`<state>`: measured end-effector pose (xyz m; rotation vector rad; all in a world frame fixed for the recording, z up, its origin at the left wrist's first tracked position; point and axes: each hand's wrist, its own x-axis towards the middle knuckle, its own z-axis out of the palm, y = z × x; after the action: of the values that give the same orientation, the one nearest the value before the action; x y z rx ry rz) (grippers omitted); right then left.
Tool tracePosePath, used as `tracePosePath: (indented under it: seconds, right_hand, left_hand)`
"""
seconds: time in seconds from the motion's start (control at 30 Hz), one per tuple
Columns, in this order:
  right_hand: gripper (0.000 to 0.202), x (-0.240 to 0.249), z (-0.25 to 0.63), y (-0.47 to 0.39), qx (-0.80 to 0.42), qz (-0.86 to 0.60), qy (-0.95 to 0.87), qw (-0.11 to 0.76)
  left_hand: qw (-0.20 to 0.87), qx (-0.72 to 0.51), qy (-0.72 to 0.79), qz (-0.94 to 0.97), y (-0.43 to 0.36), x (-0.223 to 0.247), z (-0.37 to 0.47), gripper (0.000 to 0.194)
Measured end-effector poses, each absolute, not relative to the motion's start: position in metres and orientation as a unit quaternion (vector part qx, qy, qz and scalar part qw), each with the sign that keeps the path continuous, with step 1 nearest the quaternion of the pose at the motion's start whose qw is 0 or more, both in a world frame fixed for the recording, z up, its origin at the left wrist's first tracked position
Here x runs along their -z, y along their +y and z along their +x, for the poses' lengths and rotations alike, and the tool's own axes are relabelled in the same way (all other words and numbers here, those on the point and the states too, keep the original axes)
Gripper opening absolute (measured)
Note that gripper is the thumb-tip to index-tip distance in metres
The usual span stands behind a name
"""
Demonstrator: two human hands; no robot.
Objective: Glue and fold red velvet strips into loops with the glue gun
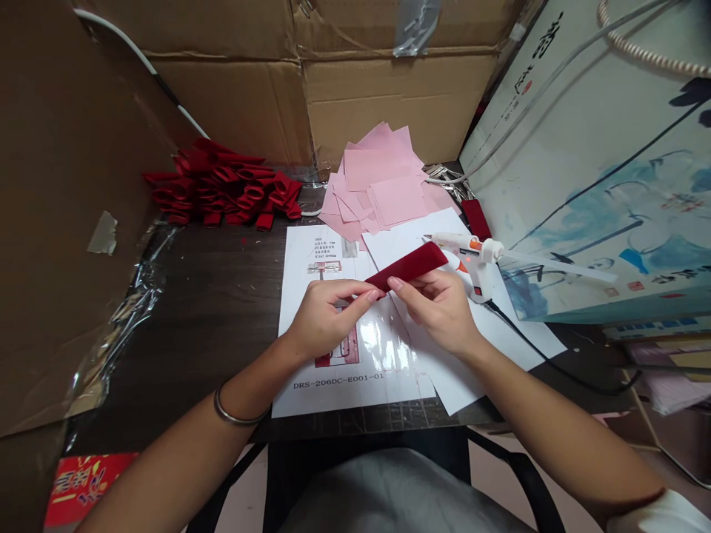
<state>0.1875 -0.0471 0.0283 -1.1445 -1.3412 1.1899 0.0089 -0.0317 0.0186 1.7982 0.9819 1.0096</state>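
Note:
A dark red strip of velvet-like ribbon (414,265) is stretched slantwise between both hands, above the printed sheets. My left hand (333,311) pinches its lower left end between thumb and fingers. Farther along, my right hand (436,303) grips the strip's lower edge, thumb in front and fingers behind. Below the hands lies a printed instruction sheet (311,392) with pictures under clear film. A white hot glue gun (481,255) stands just beyond my right hand, a glue stick jutting from its back.
Folded red ribbon pieces (222,189) are heaped at the back left. Pink paper cards (383,178) pile up at the back centre, beside metal clips (444,176). Cardboard walls (233,104) and a painted panel (600,163) enclose the table. The gun's black cord (533,352) runs right.

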Motion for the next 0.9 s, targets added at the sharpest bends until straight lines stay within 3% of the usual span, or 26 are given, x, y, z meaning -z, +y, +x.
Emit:
tracePosePath:
  seconds: [0.23, 0.5, 0.67, 0.9]
  right_hand:
    - [0.02, -0.024, 0.19, -0.043, -0.547, -0.487, -0.486, 0.477]
    - [0.013, -0.024, 0.192, -0.04, -0.621, -0.453, -0.343, 0.539]
    - [0.015, -0.022, 0.193, -0.04, -0.617, -0.468, -0.383, 0.504]
    - [0.014, -0.022, 0.195, -0.04, -0.53, -0.52, -0.481, 0.466]
  left_hand:
    - [0.389, -0.418, 0.372, 0.732, -0.034, -0.014, 0.008, 0.022]
    - [0.474, -0.459, 0.37, 0.654, -0.034, -0.012, 0.004, 0.031]
    - [0.502, -0.495, 0.424, 0.568, -0.031, -0.013, 0.009, 0.023]
    - [0.561, -0.482, 0.473, 0.479, -0.023, -0.015, 0.008, 0.025]
